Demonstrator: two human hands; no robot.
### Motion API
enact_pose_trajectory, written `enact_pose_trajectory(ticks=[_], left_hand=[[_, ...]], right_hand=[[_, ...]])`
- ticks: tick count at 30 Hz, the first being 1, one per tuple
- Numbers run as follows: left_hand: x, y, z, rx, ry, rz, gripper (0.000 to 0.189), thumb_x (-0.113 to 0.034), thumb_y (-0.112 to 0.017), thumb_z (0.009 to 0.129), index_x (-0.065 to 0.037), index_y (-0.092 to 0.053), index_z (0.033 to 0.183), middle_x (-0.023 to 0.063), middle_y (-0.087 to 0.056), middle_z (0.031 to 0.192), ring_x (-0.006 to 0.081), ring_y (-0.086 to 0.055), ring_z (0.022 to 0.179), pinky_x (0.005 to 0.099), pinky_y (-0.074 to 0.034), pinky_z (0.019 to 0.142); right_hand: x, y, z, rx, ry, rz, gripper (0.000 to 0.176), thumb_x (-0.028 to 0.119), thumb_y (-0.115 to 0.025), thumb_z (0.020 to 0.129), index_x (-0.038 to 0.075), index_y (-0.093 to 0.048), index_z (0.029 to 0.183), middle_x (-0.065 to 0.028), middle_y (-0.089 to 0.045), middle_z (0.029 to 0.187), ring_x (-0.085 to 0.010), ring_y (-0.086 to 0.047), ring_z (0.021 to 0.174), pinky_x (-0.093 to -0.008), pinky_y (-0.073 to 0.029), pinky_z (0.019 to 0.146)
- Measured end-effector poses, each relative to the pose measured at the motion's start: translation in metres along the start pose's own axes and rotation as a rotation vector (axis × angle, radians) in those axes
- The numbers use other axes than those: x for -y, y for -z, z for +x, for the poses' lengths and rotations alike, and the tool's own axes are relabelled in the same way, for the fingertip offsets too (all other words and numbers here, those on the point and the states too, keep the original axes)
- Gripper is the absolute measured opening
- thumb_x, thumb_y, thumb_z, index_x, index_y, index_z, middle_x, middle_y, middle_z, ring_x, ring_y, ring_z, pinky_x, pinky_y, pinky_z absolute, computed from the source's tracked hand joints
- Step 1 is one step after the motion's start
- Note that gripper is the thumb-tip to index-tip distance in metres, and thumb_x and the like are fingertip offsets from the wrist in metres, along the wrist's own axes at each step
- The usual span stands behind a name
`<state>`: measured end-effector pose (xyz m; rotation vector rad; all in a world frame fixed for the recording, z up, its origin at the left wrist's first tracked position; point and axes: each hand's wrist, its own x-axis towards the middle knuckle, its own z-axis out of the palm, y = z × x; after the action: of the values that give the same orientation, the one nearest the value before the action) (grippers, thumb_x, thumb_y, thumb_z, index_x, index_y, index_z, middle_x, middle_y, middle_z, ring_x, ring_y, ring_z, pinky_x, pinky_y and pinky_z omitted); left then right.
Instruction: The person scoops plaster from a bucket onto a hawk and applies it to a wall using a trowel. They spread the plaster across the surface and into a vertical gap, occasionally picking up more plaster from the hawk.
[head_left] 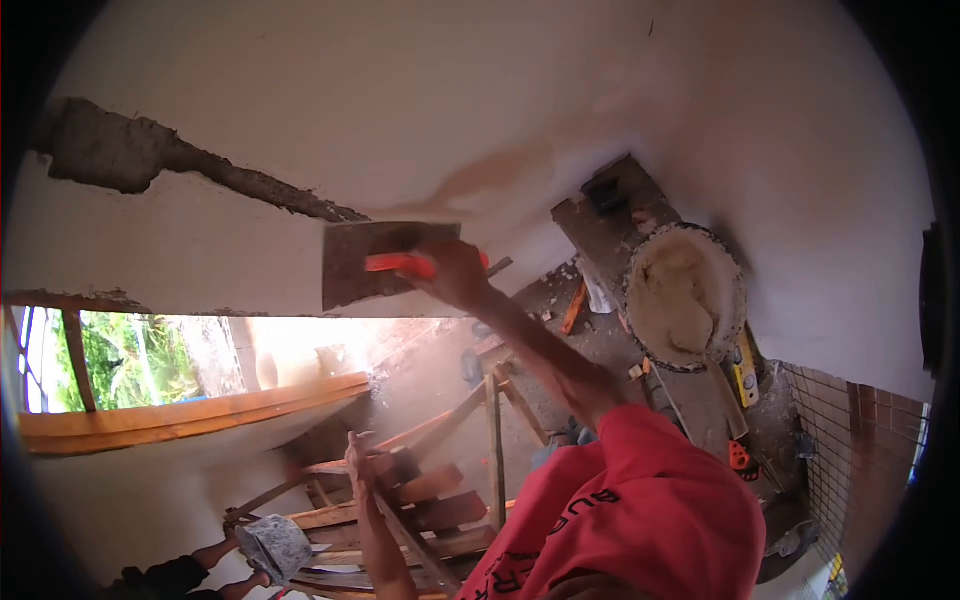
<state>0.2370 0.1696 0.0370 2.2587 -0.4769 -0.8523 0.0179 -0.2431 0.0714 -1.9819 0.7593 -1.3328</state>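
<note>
My right hand (pixel 455 272) is closed around the orange-red handle of a plastering trowel (pixel 345 270). The trowel's broad rectangular blade is against the pale wall (pixel 330 120), at the lower end of a rough, dark channel (pixel 240 182). That channel widens into a squarish patch on the left. Lower down, my left hand (pixel 357 462) is raised in front of stacked wood, its fingers stretched out and apart. I make out nothing held in it. Both hands are small or slightly blurred in detail.
A round tub of plaster (pixel 685 300) stands at right, near a yellow spirit level (pixel 745 372) and an orange-handled saw (pixel 740 458). Wooden trestles and boards (pixel 440 510) lie below. Another person's arms (pixel 215 552) reach to a splattered bucket (pixel 275 548). An orange timber sill (pixel 200 412) edges the opening.
</note>
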Motion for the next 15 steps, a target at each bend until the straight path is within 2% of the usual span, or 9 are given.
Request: enact_pose_trajectory(ticks=[2, 4, 6, 9, 10, 12, 13, 15], left_hand=[[-0.007, -0.01, -0.005, -0.038, -0.015, 0.003, 0.075, -0.063, -0.027, 0.099, 0.0, -0.065, 0.115, 0.0132, -0.067, 0.068, 0.0231, -0.065, 0.067, 0.0348, -0.051, 0.065], [0.005, 0.001, 0.003, -0.019, -0.019, 0.047, 0.074, -0.062, -0.028, 0.099, 0.0, -0.064, 0.114, 0.0136, -0.068, 0.069, 0.0227, -0.065, 0.065, 0.0347, -0.051, 0.066], [0.029, 0.006, 0.015, -0.03, -0.035, 0.04, 0.071, -0.059, -0.029, 0.1, 0.002, -0.064, 0.113, 0.0145, -0.069, 0.071, 0.0218, -0.064, 0.064, 0.0345, -0.051, 0.065], [0.053, 0.009, 0.026, -0.091, -0.128, 0.08, 0.069, -0.056, -0.03, 0.101, 0.004, -0.063, 0.112, 0.0149, -0.069, 0.072, 0.0213, -0.065, 0.064, 0.0344, -0.052, 0.064], [0.053, 0.006, 0.023, -0.085, -0.14, 0.065, 0.07, -0.058, -0.031, 0.1, 0.003, -0.063, 0.11, 0.0133, -0.068, 0.069, 0.0202, -0.065, 0.063, 0.0328, -0.051, 0.062], [0.026, 0.003, 0.011, -0.074, -0.172, 0.041, 0.072, -0.062, -0.032, 0.099, 0.002, -0.064, 0.107, 0.0101, -0.065, 0.064, 0.0179, -0.065, 0.061, 0.0294, -0.05, 0.059], [0.033, 0.003, 0.014, -0.054, -0.116, 0.002, 0.071, -0.062, -0.032, 0.1, 0.002, -0.063, 0.108, 0.0095, -0.064, 0.063, 0.0167, -0.064, 0.059, 0.0295, -0.051, 0.059], [0.013, -0.001, 0.006, -0.061, -0.137, -0.01, 0.071, -0.062, -0.033, 0.099, 0.002, -0.063, 0.108, 0.0093, -0.064, 0.063, 0.0164, -0.064, 0.059, 0.0292, -0.051, 0.059]], right_hand=[[-0.006, 0.016, -0.03, -0.148, -0.228, 0.228, 0.032, 0.033, -0.076, 0.084, 0.008, -0.066, 0.102, -0.0096, -0.067, 0.089, -0.0252, -0.068, 0.079, -0.0367, -0.053, 0.072], [-0.006, 0.061, -0.045, -0.26, -0.597, 0.546, 0.03, 0.03, -0.072, 0.089, 0.005, -0.065, 0.104, -0.0044, -0.066, 0.087, -0.0188, -0.066, 0.075, -0.0326, -0.052, 0.071], [-0.039, 0.088, -0.064, -0.136, -0.774, 0.744, 0.032, 0.027, -0.067, 0.093, 0.002, -0.06, 0.111, -0.003, -0.065, 0.092, -0.0149, -0.064, 0.079, -0.0317, -0.051, 0.075], [-0.08, 0.079, -0.091, 0.02, -0.784, 1.016, 0.036, 0.026, -0.066, 0.094, 0.002, -0.054, 0.118, -0.0055, -0.065, 0.097, -0.0162, -0.064, 0.087, -0.0311, -0.049, 0.08], [-0.095, 0.075, -0.098, 0.098, -0.808, 1.017, 0.039, 0.027, -0.067, 0.093, 0.003, -0.053, 0.12, -0.0055, -0.064, 0.097, -0.0166, -0.063, 0.091, -0.033, -0.05, 0.08], [-0.121, 0.065, -0.096, 0.246, -0.848, 1.023, 0.044, 0.029, -0.069, 0.091, 0.005, -0.051, 0.124, -0.0053, -0.063, 0.097, -0.0175, -0.062, 0.098, -0.0367, -0.052, 0.079], [-0.131, 0.058, -0.094, 0.256, -0.899, 1.124, 0.042, 0.027, -0.072, 0.089, 0.005, -0.054, 0.12, -0.0055, -0.064, 0.098, -0.019, -0.063, 0.097, -0.0368, -0.052, 0.084], [-0.174, 0.042, -0.094, 0.37, -0.925, 1.084, 0.039, 0.025, -0.073, 0.088, 0.005, -0.057, 0.117, -0.0062, -0.065, 0.1, -0.0195, -0.063, 0.098, -0.0369, -0.051, 0.087]])
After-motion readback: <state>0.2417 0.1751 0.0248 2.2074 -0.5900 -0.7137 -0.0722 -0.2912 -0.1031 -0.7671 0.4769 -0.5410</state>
